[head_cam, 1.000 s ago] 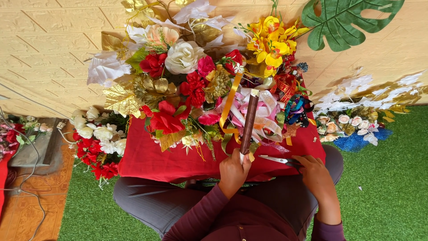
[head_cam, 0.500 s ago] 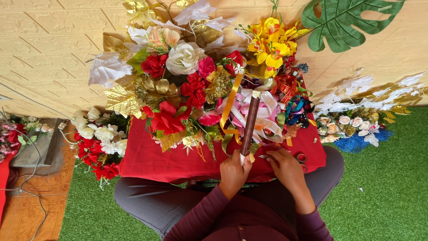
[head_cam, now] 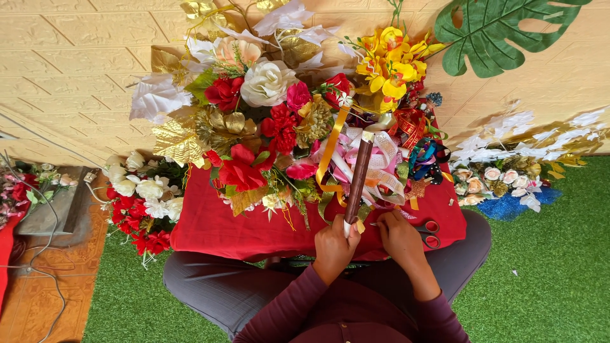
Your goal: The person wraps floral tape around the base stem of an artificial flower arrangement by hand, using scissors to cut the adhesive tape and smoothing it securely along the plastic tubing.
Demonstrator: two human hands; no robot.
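My left hand grips the lower end of a brown-wrapped stick that slants up over a heap of ribbons. My right hand sits close beside it at the stick's base, fingers curled near the wrapping; what it pinches is too small to tell. Red-handled scissors lie on the red cloth just right of my right hand. Artificial flowers in red, white, gold and yellow are piled on the cloth across my lap.
More red and white flowers lie on the green turf at left. White and pink blooms with blue glitter rest at right. A large green leaf hangs on the cream wall. A cable runs over the wooden floor.
My right hand has moved left from the scissors' side to the base of the stick, beside my left hand. The stick stays in the same slant.
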